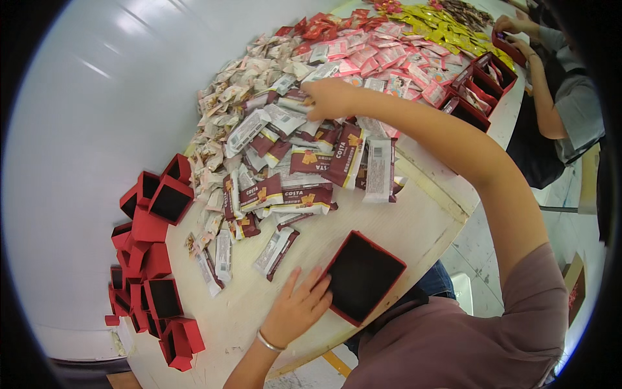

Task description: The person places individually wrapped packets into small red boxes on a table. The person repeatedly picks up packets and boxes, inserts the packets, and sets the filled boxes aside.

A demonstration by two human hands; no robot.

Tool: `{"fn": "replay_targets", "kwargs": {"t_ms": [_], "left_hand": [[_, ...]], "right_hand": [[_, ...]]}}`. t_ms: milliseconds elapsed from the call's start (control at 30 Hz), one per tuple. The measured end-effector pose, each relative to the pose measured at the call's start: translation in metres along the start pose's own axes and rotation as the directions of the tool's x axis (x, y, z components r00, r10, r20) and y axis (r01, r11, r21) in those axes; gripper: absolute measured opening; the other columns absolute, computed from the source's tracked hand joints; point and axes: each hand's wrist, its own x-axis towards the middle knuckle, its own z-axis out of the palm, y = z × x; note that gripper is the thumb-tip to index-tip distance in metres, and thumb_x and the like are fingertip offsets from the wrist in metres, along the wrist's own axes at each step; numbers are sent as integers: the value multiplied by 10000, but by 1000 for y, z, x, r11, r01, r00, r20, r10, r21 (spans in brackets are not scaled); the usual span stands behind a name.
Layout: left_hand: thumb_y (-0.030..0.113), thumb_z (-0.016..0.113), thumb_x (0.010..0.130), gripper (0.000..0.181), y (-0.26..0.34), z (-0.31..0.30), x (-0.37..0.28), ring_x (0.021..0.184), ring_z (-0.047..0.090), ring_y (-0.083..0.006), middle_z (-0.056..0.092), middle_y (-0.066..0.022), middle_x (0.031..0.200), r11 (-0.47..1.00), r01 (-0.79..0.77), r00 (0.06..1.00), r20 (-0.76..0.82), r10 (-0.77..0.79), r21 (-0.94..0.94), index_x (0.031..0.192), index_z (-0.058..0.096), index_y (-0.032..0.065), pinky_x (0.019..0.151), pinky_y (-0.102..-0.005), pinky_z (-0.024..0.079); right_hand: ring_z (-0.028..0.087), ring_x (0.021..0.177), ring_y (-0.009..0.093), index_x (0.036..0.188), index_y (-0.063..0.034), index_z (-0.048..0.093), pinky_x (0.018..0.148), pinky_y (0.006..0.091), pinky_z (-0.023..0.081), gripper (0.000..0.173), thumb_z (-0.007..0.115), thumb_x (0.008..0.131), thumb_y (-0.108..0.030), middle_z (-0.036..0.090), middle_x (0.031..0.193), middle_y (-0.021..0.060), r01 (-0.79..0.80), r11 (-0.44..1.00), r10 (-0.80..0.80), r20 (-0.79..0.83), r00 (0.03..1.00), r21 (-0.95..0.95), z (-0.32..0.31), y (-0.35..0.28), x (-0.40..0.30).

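Note:
My left hand (300,307), with a bracelet at the wrist, lies with spread fingers against the left edge of a red box (365,278) with a black inside; no contents show in it. My right hand (330,99) reaches over a heap of wrapped snacks, fingertips down at a white and maroon packet (295,100); whether it grips one is hidden. Below it are maroon and white biscuit packets (306,197) in a loose pile. A single packet (276,254) lies above my left hand, and two more (223,255) lie further left.
Red boxes (163,257) are piled along the left table edge. Beige packets (252,78), pink packets (388,51) and yellow packets (442,29) heap toward the far side. Filled red boxes (481,87) stand at right, near another person's hands (517,34) holding a red box.

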Motion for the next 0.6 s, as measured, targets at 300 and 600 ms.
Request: {"fn": "replay_targets", "kwargs": {"t_ms": [300, 600], "left_hand": [[128, 618, 805, 456, 17, -7, 2, 1142, 487, -289, 495, -122, 1257, 746, 241, 844, -245, -477, -621, 1237, 487, 63, 952, -431, 394], [-35, 615, 815, 501, -14, -23, 43, 915, 548, -114, 547, -83, 1089, -20, 87, 851, 85, -518, -996, 1266, 406, 25, 734, -218, 463]], "right_hand": [[567, 834, 175, 1196, -34, 527, 710, 303, 459, 480, 653, 733, -69, 604, 929, 66, 137, 845, -105, -92, 990, 517, -62, -35, -129], [574, 835, 287, 1129, 14, 535, 656, 365, 478, 401, 650, 769, -120, 553, 1008, 152, 417, 834, -419, -78, 905, 362, -33, -103, -207]]}}
